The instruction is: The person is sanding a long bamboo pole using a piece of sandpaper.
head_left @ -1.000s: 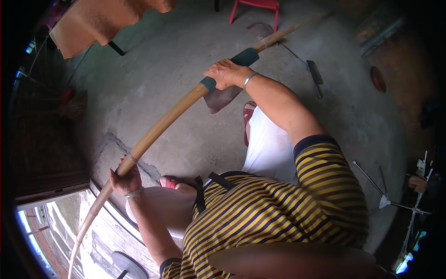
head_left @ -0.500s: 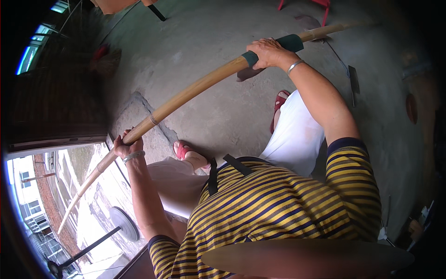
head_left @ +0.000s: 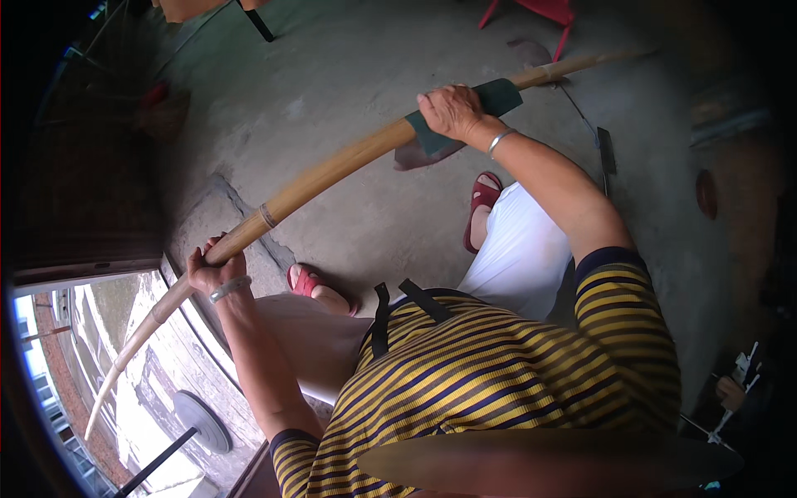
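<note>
- The person stands over a concrete floor (head_left: 332, 241) with a long bamboo pole (head_left: 336, 170) held above it in both hands; the pole slants from beyond the floor's left edge, at the doorway, toward its far right part.
- The left hand (head_left: 217, 267) is closed around the pole from beneath, just beside a ringed node, its fingertips showing past the far side.
- The right hand (head_left: 452, 112) is closed over a dark green cloth (head_left: 501, 96) that wraps the pole; one corner of the cloth hangs below that hand.
- Each wrist wears a silver bangle (head_left: 230, 288).
- Below the cloth shows a dull mauve sheet (head_left: 421, 156); whether it hangs or lies on the floor cannot be told.
- Red sandals (head_left: 484, 199) are on both feet, set apart on the floor.
- Near the floor's far edge stands a red chair (head_left: 550, 8).
- Past its left edge, outside the doorway, is a round grey base (head_left: 202, 420) with a dark rod.
</note>
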